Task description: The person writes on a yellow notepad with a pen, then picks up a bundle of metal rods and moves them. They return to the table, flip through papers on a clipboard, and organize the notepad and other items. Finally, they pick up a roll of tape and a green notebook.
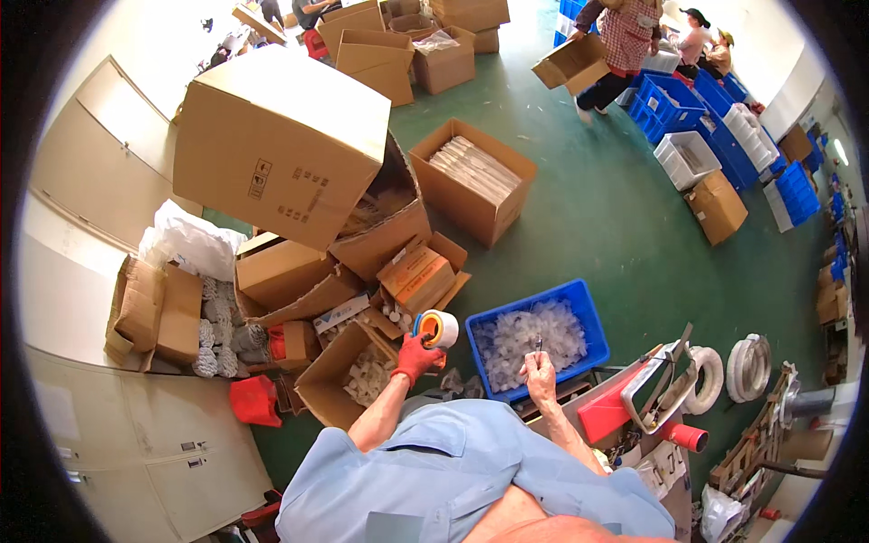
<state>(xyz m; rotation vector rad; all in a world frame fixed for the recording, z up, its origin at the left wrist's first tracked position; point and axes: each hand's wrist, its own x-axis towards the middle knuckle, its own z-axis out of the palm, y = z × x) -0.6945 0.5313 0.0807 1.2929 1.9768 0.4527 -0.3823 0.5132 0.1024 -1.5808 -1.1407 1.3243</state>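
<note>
My left hand (416,359), in a red glove, is closed around a tape dispenser (440,329) with blue and yellow parts and a wide white roll. It is held over an open cardboard box (323,385) of small whitish pieces. My bare right hand (539,373) is closed in a pinch, and a small thin dark object (539,344) sticks up from its fingertips; its kind is too small to tell. Below that hand stands a blue plastic bin (597,330) heaped with clear, translucent plastic pieces (525,337).
Stacked cartons (281,149) rise ahead on the left, beside an open box of long pale packages (480,172). At my right lie a red-and-metal piece of equipment (615,398) and white coils (748,366). Farther off, a person (625,41) carries a box among blue crates (665,107).
</note>
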